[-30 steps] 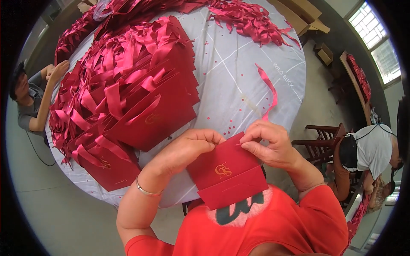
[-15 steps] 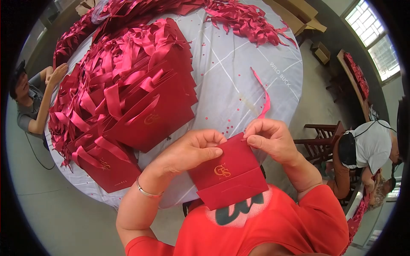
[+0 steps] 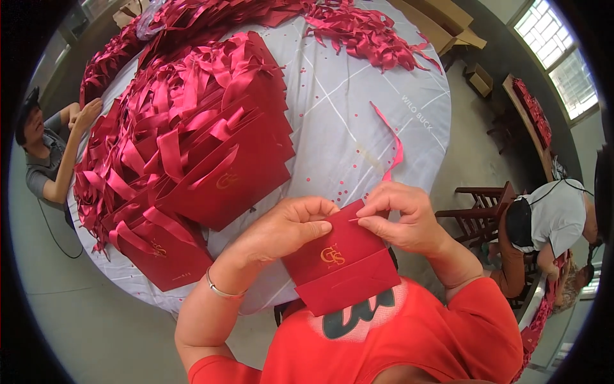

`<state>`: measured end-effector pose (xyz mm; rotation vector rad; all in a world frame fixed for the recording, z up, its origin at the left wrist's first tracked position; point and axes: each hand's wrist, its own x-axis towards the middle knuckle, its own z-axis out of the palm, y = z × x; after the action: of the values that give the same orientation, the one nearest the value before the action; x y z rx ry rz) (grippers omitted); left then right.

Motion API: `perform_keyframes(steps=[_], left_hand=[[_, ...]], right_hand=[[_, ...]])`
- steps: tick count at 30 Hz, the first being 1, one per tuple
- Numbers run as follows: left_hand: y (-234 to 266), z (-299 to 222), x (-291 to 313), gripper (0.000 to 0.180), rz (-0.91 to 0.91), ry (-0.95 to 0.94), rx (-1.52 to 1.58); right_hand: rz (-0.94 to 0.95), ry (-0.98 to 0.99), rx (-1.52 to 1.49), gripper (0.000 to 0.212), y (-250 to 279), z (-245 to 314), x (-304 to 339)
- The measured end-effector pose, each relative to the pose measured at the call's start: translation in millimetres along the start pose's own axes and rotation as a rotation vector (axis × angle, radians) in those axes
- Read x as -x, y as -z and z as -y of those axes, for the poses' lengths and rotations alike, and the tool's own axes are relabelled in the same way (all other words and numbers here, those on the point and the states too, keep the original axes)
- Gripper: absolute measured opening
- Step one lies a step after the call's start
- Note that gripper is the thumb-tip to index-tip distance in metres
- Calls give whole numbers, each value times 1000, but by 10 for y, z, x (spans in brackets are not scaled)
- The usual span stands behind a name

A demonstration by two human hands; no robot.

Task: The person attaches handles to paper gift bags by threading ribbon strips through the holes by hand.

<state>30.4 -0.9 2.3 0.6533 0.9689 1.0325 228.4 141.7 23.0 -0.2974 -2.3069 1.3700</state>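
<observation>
A small red paper bag [image 3: 348,253] with a gold emblem is held flat before my chest, its folded bottom toward me. My left hand [image 3: 291,225] is closed on the bag's upper left edge, thumb on the front and fingers behind. At the upper right corner, my right hand [image 3: 400,214] pinches a ribbon, whose thin, pale tip pokes out past the thumb and index finger against the bag. The rest of the pink-red ribbon [image 3: 396,150] trails away across the tablecloth beyond that hand. Whether the tip passes through a hole is too small to tell.
On the left of the round table [image 3: 326,134] stands a dense stack of red ribbon-handled bags [image 3: 217,185]. Loose ribbons [image 3: 371,38] are heaped at the far side, and small red dots are scattered about. A person [image 3: 48,144] sits at left; another [image 3: 553,217] bends at right near wooden chairs [image 3: 476,208].
My right hand has shifted slightly left over the bag's corner, and the thin ribbon tip now shows in front of the bag. The left hand and bag stay almost still.
</observation>
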Motion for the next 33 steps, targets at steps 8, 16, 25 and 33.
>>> perform_keyframes(steps=[8,16,25,33], left_hand=[[-44,-22,4,18,-39,11,-28],[-100,8,5,20,-96,-6,-58],[-167,113,-39,17,-199,-153,-304],[-228,49,58,12,-314,-241,-560]], right_hand=[[3,212,189,16,-28,17,-29],[26,292,469,14,-83,108,-63],[179,274,839,7,-281,252,-65],[335,-53,160,11,26,79,-403]])
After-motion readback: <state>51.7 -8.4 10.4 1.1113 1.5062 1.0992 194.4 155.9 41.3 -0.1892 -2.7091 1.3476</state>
